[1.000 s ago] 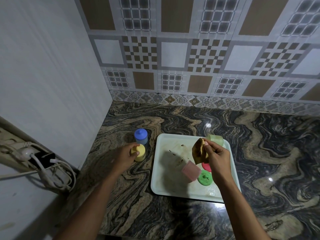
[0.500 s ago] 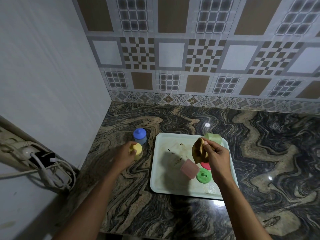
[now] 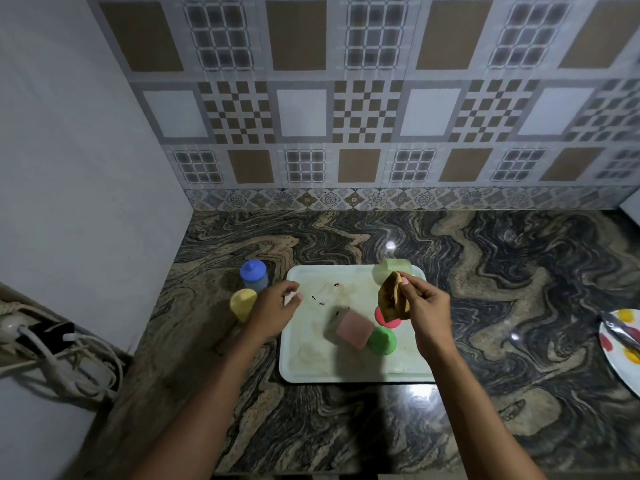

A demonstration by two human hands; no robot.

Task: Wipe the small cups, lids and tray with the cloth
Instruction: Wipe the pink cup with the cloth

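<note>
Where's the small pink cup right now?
In the head view, the small pink plastic cup lies tipped on its side on the pale rectangular tray, near its middle, just left of the round green lid and below the right hand.

A dark swirled granite counter (image 3: pixel 519 258) runs to a patterned tile backsplash (image 3: pixel 346 109) at the far side, a plain white wall (image 3: pixel 76 168) with tangled cables (image 3: pixel 59 351) at left, a spotted plate (image 3: pixel 623 341) at right.

Dark swirled granite surface (image 3: pixel 485 271); patterned brown-grey tile wall (image 3: pixel 346 109) at 12 o'clock; plain white wall (image 3: pixel 69 150) at 9 o'clock.
</note>
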